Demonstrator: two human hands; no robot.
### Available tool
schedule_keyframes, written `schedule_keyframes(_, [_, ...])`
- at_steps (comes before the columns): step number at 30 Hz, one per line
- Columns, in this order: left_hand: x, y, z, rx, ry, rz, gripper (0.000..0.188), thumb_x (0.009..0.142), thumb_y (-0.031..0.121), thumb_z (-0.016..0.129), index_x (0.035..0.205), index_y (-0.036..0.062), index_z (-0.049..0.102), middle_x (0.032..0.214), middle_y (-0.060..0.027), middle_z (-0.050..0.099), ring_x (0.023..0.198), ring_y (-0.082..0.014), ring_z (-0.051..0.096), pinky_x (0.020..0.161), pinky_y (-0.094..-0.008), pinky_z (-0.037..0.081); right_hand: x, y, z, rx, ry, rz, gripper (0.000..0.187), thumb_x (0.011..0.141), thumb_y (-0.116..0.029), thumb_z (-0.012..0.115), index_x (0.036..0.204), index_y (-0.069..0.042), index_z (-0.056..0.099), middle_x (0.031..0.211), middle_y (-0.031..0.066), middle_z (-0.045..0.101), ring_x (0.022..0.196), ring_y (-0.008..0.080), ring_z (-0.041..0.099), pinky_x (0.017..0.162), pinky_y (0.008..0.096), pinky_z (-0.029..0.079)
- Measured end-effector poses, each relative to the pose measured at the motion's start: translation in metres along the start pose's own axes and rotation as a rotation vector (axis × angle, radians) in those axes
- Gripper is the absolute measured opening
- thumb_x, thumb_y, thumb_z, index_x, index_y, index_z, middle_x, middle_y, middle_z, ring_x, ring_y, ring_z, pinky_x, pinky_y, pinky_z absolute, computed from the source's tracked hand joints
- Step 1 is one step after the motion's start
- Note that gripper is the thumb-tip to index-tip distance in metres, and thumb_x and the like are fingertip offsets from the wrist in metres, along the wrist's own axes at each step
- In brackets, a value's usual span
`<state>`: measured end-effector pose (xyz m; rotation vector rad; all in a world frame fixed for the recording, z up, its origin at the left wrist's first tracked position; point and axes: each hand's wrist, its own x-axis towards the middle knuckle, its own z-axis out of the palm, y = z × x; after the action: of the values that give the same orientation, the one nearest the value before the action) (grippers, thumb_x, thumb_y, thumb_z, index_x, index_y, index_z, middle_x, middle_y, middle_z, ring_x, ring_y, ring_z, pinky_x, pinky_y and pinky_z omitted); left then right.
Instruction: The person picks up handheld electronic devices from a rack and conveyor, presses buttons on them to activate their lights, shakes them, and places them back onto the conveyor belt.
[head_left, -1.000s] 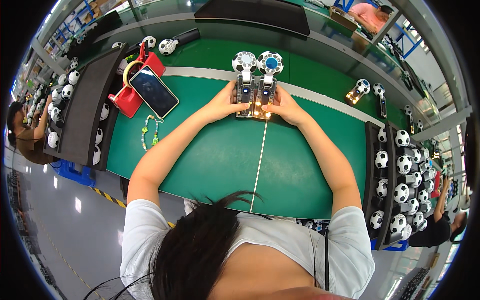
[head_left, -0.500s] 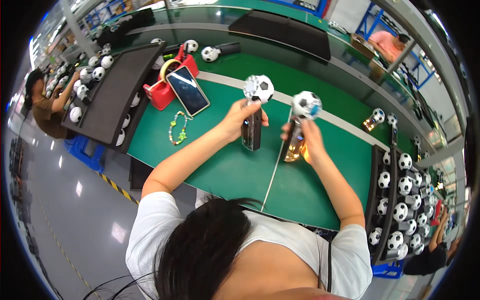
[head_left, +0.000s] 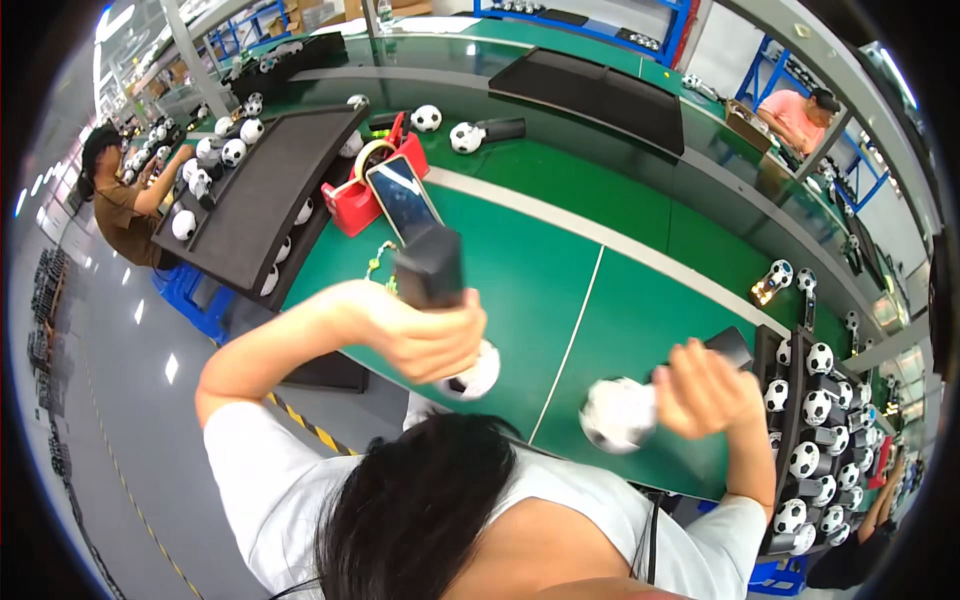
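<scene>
Left hand [head_left: 432, 338] curled round 1 ball-topped device [head_left: 432, 268], near left over the green table [head_left: 530, 270]; right hand [head_left: 706, 392] clenched on another device [head_left: 615, 414], near right: 2 up in hand, neither set down yet!

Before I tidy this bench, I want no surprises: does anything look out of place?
The phone by the red tape holder and the bead string seem odd: personal things among ball-topped gadgets. The held gadgets are too blurred to judge.
</scene>
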<state>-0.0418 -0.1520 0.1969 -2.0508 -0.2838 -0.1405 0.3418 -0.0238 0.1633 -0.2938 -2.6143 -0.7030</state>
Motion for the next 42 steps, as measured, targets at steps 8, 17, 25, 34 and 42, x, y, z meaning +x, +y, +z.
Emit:
schedule_keyframes(8, [-0.002,-0.032,-0.039,0.06,-0.189,0.106,0.014,0.076,0.018,0.062,0.066,0.0087,0.057,0.07,-0.0036,0.059,0.071,-0.0216,0.06,0.074,-0.0315,0.049,-0.022,0.023,0.006,0.338,-0.91,0.6,0.015,0.084,-0.021,0.056,0.087,-0.007,0.06,0.085,0.0075,0.06,0.075,0.0174,0.059,0.064,0.0298,0.051])
schedule_keyframes(17, [-0.005,-0.014,-0.129,0.734,-0.144,-1.02,0.002,0.08,0.0,0.055,0.081,0.0013,0.055,0.079,-0.0066,0.06,0.069,-0.0214,0.058,0.065,-0.035,0.05,-0.004,0.009,-0.011,0.121,-0.183,0.265,0.019,0.081,-0.021,0.055,0.086,-0.005,0.061,0.074,0.006,0.061,0.068,0.0237,0.061,0.069,0.0329,0.052])
schedule_keyframes(25, [0.003,-0.031,-0.053,-0.137,1.421,-1.413,0.008,0.083,0.009,0.055,0.081,0.0018,0.056,0.082,-0.0095,0.062,0.078,-0.0229,0.06,0.082,-0.039,0.051,0.027,0.067,0.044,1.578,1.304,1.073,0.047,0.097,-0.046,0.044,0.102,0.001,0.051,0.08,0.0164,0.062,0.072,0.0255,0.06,0.069,0.0349,0.052])
schedule_keyframes(34, [0.032,-0.029,0.238,-1.801,0.71,-2.02,0.04,0.076,0.033,0.079,0.095,0.0036,0.06,0.075,-0.0059,0.063,0.068,-0.0162,0.064,0.065,-0.0318,0.054,0.016,0.124,0.22,1.708,0.21,1.419,0.037,0.08,-0.024,0.075,0.1,0.003,0.058,0.088,0.0113,0.066,0.07,0.0172,0.065,0.057,0.0271,0.053])
schedule_keyframes(42, [0.044,0.038,0.445,-0.958,0.407,-1.709,0.084,0.068,0.032,0.081,0.128,-0.0109,0.04,0.113,-0.0242,0.059,0.108,-0.0312,0.058,0.094,-0.0386,0.045,0.035,0.144,0.323,0.484,0.134,0.894,0.054,0.081,-0.024,0.071,0.121,0.006,0.049,0.113,0.0222,0.053,0.105,0.035,0.054,0.093,0.0377,0.044])
